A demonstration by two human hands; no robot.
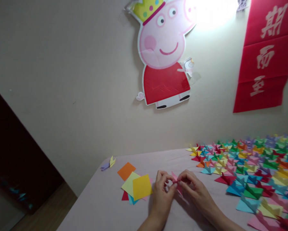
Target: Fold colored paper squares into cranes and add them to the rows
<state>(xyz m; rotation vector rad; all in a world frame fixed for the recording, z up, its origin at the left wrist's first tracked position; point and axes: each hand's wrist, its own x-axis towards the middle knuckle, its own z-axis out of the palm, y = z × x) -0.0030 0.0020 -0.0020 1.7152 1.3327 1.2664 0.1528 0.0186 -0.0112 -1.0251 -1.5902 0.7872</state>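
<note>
Between my two hands, just above the table, is a small folded piece of pink paper (179, 189). My left hand (163, 189) pinches it from the left with thumb and forefinger. From the right, my right hand (191, 186) pinches the same paper, its fingertips nearly meeting those of the left. Fingers cover the middle of the paper, so its exact folds are hidden. Left of my left hand lies a loose pile of square paper sheets, with a yellow sheet (142, 187) on top, a pale yellow one (130, 185) under it and an orange one (126, 171) beside them.
Rows of colourful folded paper cranes (253, 191) cover the right side of the table (98, 205). Two folded pieces, one yellow (112, 161) and one purple (105, 166), lie at the far left corner. Behind the table, the wall carries a cartoon pig cutout (166, 80) and a red banner (264, 64).
</note>
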